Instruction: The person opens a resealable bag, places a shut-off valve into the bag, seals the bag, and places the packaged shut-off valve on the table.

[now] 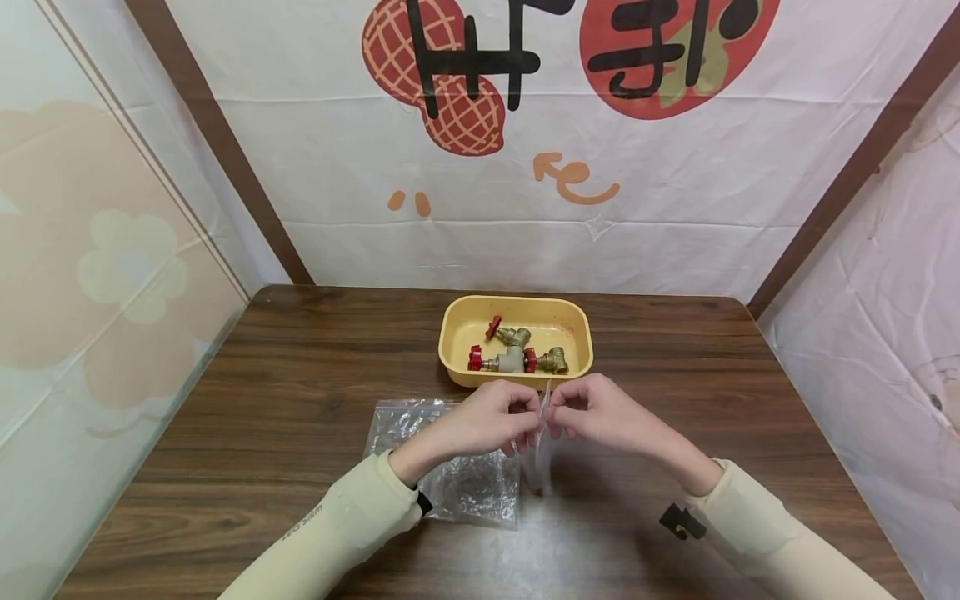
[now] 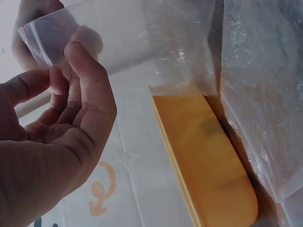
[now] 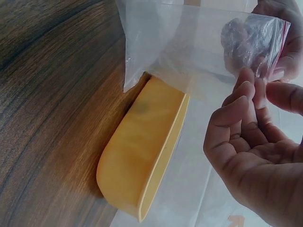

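Note:
Between my two hands hangs a clear zip-lock bag (image 1: 537, 462), held upright by its top edge. My left hand (image 1: 504, 414) pinches one side of the bag near the zip strip. On the other side my right hand (image 1: 592, 406) pinches the same edge with thumb and fingers. In the left wrist view the bag's body (image 2: 128, 38) looks flat and see-through, with a red line along the zip. The right wrist view shows the bag's zip end (image 3: 277, 47) at the fingertips. A second clear zip-lock bag (image 1: 468, 492) lies flat on the table under my left forearm.
Just beyond my hands stands a yellow plastic tub (image 1: 457, 367). Inside it lie brass valves with red handwheels (image 1: 515, 336) and a grey pipe fitting (image 1: 512, 360). The brown wooden table (image 1: 315, 350) meets a printed cloth (image 1: 637, 258) at its back edge.

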A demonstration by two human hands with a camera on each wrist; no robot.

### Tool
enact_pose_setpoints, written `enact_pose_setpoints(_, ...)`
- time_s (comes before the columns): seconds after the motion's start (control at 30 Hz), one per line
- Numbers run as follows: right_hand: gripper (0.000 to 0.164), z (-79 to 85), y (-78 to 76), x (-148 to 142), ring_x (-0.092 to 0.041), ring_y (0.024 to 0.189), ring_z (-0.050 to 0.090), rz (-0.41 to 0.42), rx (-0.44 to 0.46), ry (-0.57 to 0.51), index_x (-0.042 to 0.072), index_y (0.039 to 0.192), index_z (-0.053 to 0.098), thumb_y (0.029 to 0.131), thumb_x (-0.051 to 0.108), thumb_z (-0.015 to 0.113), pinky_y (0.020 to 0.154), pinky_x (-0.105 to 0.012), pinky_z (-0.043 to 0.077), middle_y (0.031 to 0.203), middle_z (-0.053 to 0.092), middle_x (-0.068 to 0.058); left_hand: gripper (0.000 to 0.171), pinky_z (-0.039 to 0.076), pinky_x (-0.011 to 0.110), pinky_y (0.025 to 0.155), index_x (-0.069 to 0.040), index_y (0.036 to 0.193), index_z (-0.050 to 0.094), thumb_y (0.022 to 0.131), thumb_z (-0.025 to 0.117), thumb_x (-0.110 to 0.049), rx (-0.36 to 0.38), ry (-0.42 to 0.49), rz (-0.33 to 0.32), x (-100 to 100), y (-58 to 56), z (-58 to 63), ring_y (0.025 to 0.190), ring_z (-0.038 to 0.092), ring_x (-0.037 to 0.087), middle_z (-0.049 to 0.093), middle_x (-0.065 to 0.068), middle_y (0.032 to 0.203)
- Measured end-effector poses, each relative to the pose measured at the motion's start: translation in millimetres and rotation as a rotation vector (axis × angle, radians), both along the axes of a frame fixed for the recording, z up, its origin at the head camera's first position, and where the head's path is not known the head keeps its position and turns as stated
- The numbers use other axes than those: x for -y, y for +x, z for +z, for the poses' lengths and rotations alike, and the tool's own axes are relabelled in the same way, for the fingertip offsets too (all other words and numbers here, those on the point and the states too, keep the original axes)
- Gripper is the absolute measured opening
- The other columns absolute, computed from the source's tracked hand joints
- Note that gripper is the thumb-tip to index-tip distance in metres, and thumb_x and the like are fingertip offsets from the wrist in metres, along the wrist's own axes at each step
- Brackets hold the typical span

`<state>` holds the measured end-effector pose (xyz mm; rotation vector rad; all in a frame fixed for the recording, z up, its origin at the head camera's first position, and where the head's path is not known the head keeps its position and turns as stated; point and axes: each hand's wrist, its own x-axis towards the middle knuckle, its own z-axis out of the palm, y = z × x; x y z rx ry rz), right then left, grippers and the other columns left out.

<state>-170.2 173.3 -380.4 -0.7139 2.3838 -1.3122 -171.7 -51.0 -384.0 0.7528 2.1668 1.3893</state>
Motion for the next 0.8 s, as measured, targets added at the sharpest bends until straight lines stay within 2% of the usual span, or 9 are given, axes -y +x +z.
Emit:
enact_pose_setpoints(0.17,0.023,-1.4,-1.6,1.2,-0.012,0.062,0.053,0.026,0.008,-0.025,0.01,0.089,0.073,0.106,0.022,0.064,0.055,-0.023,0.042,0.071,0.061,-0.007,0.015,0.061,0.041,0.06,-0.004,0.096,0.071,0.103,0.061,-0.012,-0.034,-0.025,-0.017,0.7,-0.2,0.9,0.068,0.07,0.031,0.073,0.01,0.082)
enact_pose_setpoints(0.27,0.019,-0.6,-0.9,0.3,-0.014,0.064,0.055,0.038,0.021,-0.034,0.008,0.091,0.073,0.105,0.015,0.062,0.056,-0.023,0.044,0.073,0.063,-0.005,0.015,0.058,0.035,0.057,-0.007,0.094,0.072,0.103,0.066,-0.016,-0.071,-0.054,-0.026,1.7,-1.5,-0.2,0.065,0.069,0.026,0.072,0.008,0.08)
enact_pose_setpoints(0.37,0.016,0.5,0.0,-0.7,-0.014,0.063,0.055,0.046,0.03,-0.035,0.006,0.093,0.073,0.103,0.008,0.06,0.055,-0.023,0.044,0.074,0.062,-0.003,0.015,0.056,0.031,0.054,-0.009,0.093,0.072,0.103,0.068,-0.019,-0.119,-0.083,-0.04,1.2,-2.9,-3.1,0.065,0.068,0.026,0.07,0.003,0.077)
enact_pose_setpoints(0.47,0.016,0.8,0.2,-0.4,-0.011,0.061,0.053,0.051,0.033,-0.033,0.006,0.093,0.072,0.104,0.009,0.06,0.054,-0.023,0.043,0.074,0.062,-0.003,0.013,0.055,0.029,0.053,-0.01,0.092,0.073,0.103,0.068,-0.017,-0.162,-0.1,-0.038,0.2,-3.3,-5.3,0.066,0.07,0.026,0.07,0.0,0.076)
enact_pose_setpoints(0.63,0.02,-1.1,-0.6,0.3,-0.02,0.065,0.058,0.041,0.03,-0.019,0.008,0.089,0.071,0.105,0.012,0.059,0.056,-0.024,0.046,0.077,0.066,-0.006,0.019,0.051,0.026,0.052,-0.01,0.086,0.071,0.103,0.062,-0.012,-0.218,-0.13,0.003,-0.9,-2.0,-4.0,0.061,0.066,0.015,0.071,0.006,0.077)
enact_pose_setpoints(0.73,0.02,-2.5,-0.4,-1.1,-0.026,0.067,0.06,0.031,0.027,-0.01,0.009,0.088,0.07,0.105,0.012,0.06,0.057,-0.025,0.047,0.078,0.067,-0.008,0.022,0.046,0.024,0.049,-0.008,0.082,0.069,0.102,0.06,-0.011,-0.233,-0.148,0.041,-1.1,-1.0,-2.7,0.055,0.059,0.01,0.071,0.006,0.075)
enact_pose_setpoints(0.8,0.02,-3.9,-0.3,-2.6,-0.025,0.066,0.059,0.023,0.026,-0.002,0.009,0.087,0.069,0.104,0.011,0.059,0.057,-0.025,0.046,0.077,0.067,-0.009,0.022,0.041,0.023,0.047,-0.007,0.08,0.068,0.1,0.06,-0.01,-0.247,-0.158,0.062,-1.3,-0.8,-2.6,0.051,0.053,0.008,0.068,0.003,0.071)
